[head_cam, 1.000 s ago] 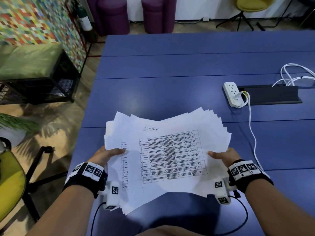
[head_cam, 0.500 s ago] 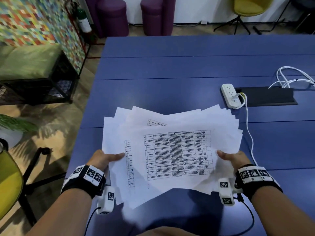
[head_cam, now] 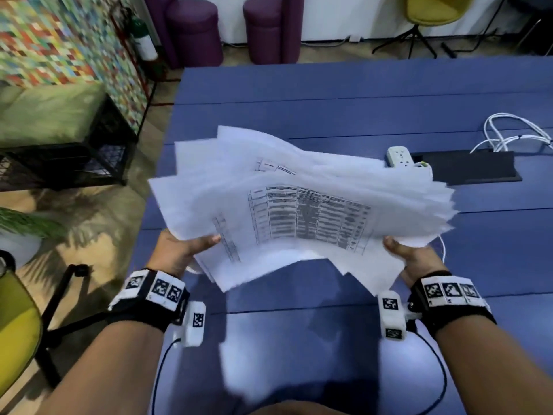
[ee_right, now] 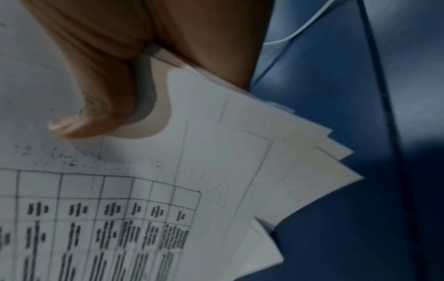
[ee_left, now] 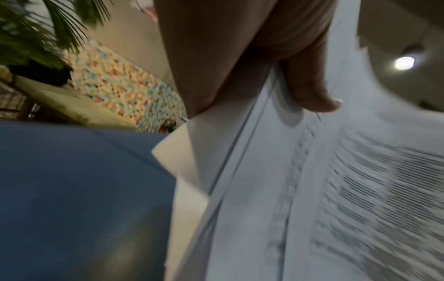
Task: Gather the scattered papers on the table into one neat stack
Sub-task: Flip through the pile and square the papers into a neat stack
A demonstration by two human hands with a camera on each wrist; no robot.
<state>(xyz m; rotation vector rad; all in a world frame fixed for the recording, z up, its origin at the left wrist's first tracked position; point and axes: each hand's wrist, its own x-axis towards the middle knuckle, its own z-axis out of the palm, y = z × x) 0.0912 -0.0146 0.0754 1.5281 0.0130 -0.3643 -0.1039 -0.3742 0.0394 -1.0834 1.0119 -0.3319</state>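
A fanned, uneven pile of white papers (head_cam: 299, 205) hangs in the air above the blue table (head_cam: 329, 94), its top sheet printed with a table of text. My left hand (head_cam: 182, 250) grips the pile's left edge, thumb on top and fingers hidden beneath. My right hand (head_cam: 410, 256) grips the right edge the same way. In the left wrist view my left hand (ee_left: 240, 66) pinches the papers (ee_left: 288, 190). In the right wrist view my right hand (ee_right: 115, 66) presses its thumb on the papers (ee_right: 192, 190), whose corners splay out.
A white power strip (head_cam: 399, 157) with a white cable lies on the table at the right, beside a black cable tray (head_cam: 472, 167) and coiled white wires (head_cam: 514, 133). A yellow chair (head_cam: 15, 324) and a black crate bench (head_cam: 68, 136) stand left of the table.
Both hands have lifted the pile higher off the table and tipped its far edge up. The sheets now bow and fan out more widely.
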